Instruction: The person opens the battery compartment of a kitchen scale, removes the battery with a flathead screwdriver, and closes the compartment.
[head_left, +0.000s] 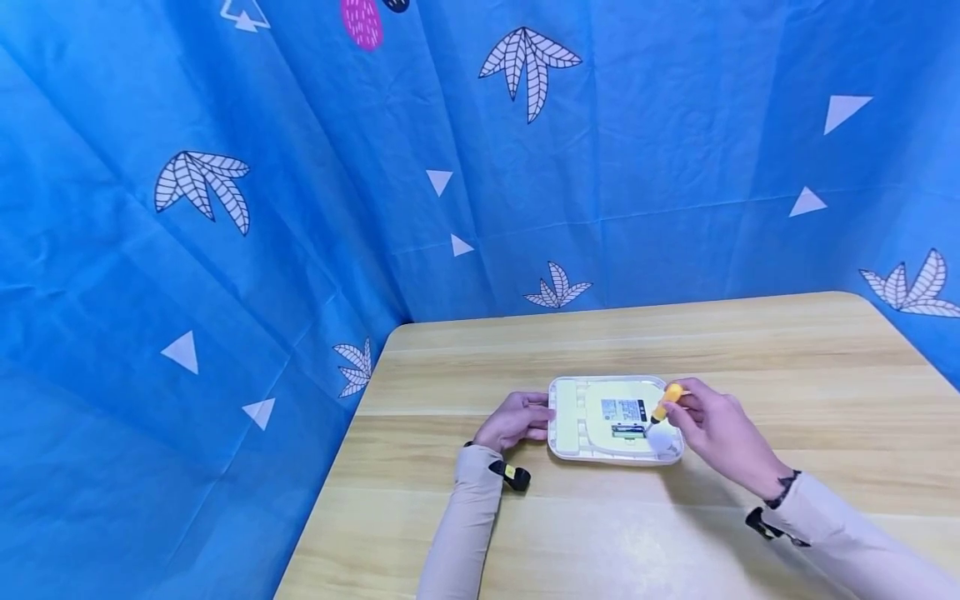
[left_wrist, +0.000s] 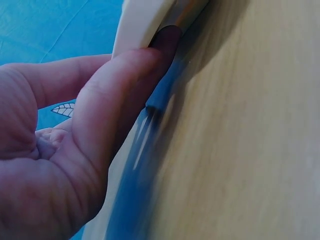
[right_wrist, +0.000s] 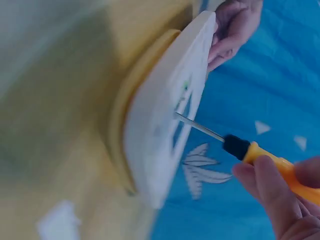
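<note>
A white flat device with rounded corners lies on the table with its label side up. Near its middle is a battery compartment with a green battery inside. My left hand pinches the left edge of the device, the thumb at its rim in the left wrist view. In my right hand is a yellow-handled screwdriver with a black collar and metal shaft. Its tip points down at the battery compartment.
The wooden table has its rounded back edge against a blue curtain printed with leaves and triangles. A printed label sits just above the battery compartment. Straps with black pieces circle both wrists.
</note>
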